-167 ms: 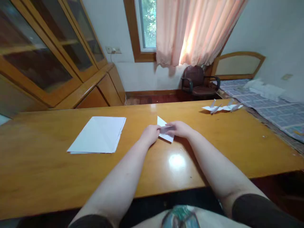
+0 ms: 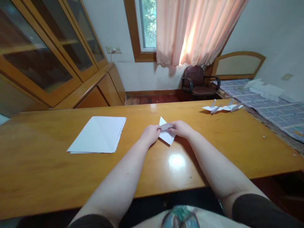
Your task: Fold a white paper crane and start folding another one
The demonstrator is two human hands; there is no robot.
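A small white folded paper (image 2: 167, 136) is held between my two hands over the middle of the table. My left hand (image 2: 151, 133) pinches its left side, thumb and fingers closed on the edge. From the right, my right hand (image 2: 180, 128) grips the other side of the same paper. One pointed corner sticks up at the far side and another points down toward me; a raised flap runs between my fingers. Parts of the paper are hidden behind my fingertips.
A stack of white paper sheets (image 2: 97, 134) lies on the wooden table (image 2: 42, 177) to the left. Two folded paper pieces (image 2: 222, 108) with upright points stand at the far right. Beyond the table are a brown armchair (image 2: 197, 80), a bed (image 2: 268, 98) and a glass-door cabinet (image 2: 71, 90).
The folded paper has turned and tilted slightly, its near point now lower and its raised flap more visible. My right fingers have shifted a little along it; my left hand barely moved.
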